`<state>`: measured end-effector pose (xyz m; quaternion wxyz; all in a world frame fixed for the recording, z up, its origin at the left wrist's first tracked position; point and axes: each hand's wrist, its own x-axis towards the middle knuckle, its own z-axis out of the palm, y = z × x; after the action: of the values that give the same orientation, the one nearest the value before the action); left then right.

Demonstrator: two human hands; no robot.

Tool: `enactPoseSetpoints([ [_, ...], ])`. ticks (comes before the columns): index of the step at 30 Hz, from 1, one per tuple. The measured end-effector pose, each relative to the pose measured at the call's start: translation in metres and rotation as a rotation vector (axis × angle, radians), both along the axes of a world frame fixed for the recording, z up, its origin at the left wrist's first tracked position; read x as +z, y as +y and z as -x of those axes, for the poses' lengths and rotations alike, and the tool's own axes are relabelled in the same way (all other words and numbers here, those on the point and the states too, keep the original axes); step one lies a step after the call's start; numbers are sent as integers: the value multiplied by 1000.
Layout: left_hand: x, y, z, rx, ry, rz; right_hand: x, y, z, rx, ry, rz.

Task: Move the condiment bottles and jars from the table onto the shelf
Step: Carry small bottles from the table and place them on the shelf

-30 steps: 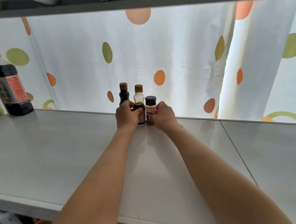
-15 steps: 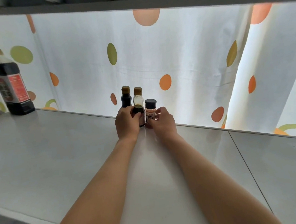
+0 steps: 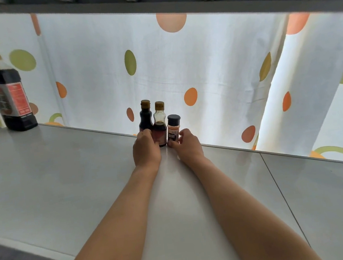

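Now our left hand [image 3: 146,148] curls around the dark bottle [image 3: 145,118] and the half-full bottle [image 3: 159,126], while our right hand [image 3: 187,144] pinches the spice jar [image 3: 173,129]. All three stand upright, touching, at the back edge of the shelf [image 3: 66,183], well apart from a large bottle [image 3: 9,94].

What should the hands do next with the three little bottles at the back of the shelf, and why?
Probably let go and pull back. The dark bottle, the half-full bottle and the spice jar already stand upright in a row at the back edge of the shelf. The left hand and the right hand are curled at their bases, so nothing seems left to place here.
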<state>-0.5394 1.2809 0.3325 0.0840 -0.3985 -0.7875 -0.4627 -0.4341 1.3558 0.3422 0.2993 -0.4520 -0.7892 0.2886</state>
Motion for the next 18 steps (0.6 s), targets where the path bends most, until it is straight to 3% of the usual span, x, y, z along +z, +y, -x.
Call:
enactPoseSetpoints([
  [7, -4, -8, -5, -25, 90, 289, 2, -32, -13, -28, -394, -308],
  [11, -4, -1, -6, -51, 191, 455, -2, -47, -32, -14, -484, -308],
  [15, -3, -8, -6, -152, 110, 474, -1, -66, -62, 85, -601, -281],
  [18, -2, -28, -24, -220, 148, 560, 3, -80, -86, 147, -678, -245],
])
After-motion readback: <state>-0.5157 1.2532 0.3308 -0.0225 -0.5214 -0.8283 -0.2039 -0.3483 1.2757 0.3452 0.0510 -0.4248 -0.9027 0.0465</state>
